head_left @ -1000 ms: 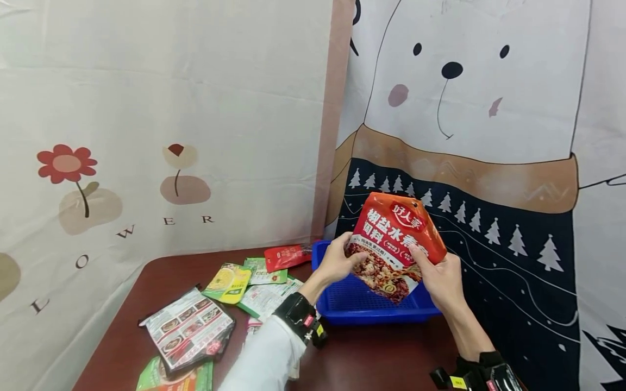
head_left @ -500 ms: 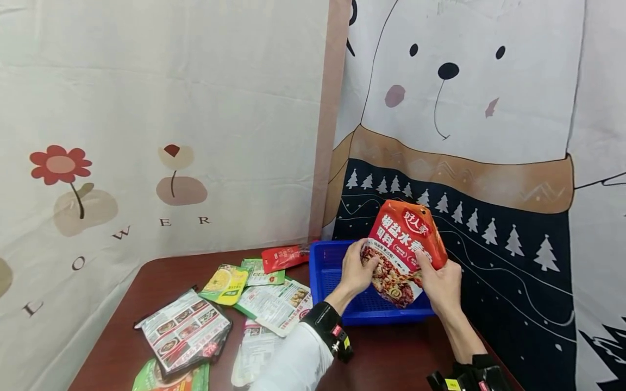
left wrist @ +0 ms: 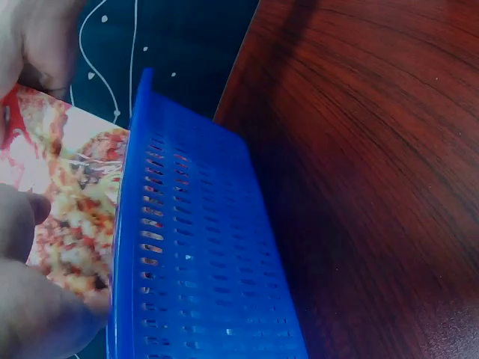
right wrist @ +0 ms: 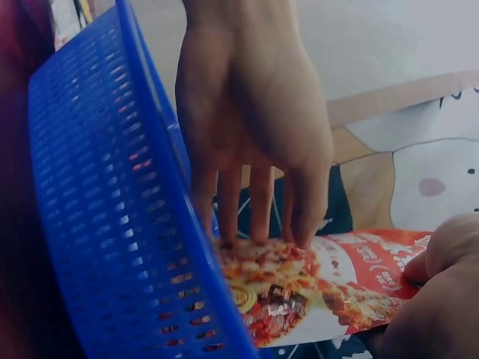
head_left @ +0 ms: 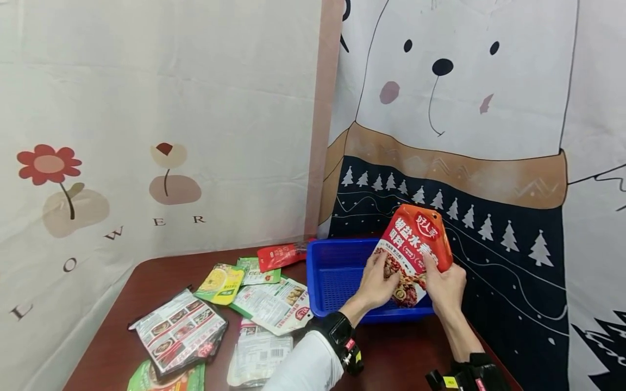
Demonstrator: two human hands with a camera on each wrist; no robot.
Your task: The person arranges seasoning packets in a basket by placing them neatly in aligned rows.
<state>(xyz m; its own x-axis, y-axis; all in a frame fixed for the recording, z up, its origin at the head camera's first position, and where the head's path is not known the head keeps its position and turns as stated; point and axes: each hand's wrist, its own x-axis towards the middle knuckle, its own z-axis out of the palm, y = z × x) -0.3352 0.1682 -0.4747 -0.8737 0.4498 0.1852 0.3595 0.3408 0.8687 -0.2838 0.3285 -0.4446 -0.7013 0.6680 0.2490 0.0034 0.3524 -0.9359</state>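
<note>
Both hands hold a red-orange seasoning packet (head_left: 415, 239) with a picture of food on its front. It stands tilted at the right part of a blue plastic basket (head_left: 332, 260). Through the slots of the basket wall (right wrist: 112, 172) in the right wrist view, the packet's lower part shows inside. My left hand (head_left: 376, 282) pinches the packet's left edge low down, thumb on the front. My right hand (head_left: 446, 282) grips the right edge, its thumb across the printed face; its other fingers are hidden behind the packet.
Left of the basket, several packets lie on the dark wooden table (head_left: 386, 353): a red one (head_left: 279, 256), a yellow one (head_left: 221, 283), a white-and-green one (head_left: 276, 307) and a black-edged one (head_left: 181, 331). Printed curtains (head_left: 235, 136) hang behind the table.
Both hands have lowered the packet and shifted it right over the basket, and its bottom now sits lower in it. The left forearm has swung right, uncovering a pale packet on the table.
</note>
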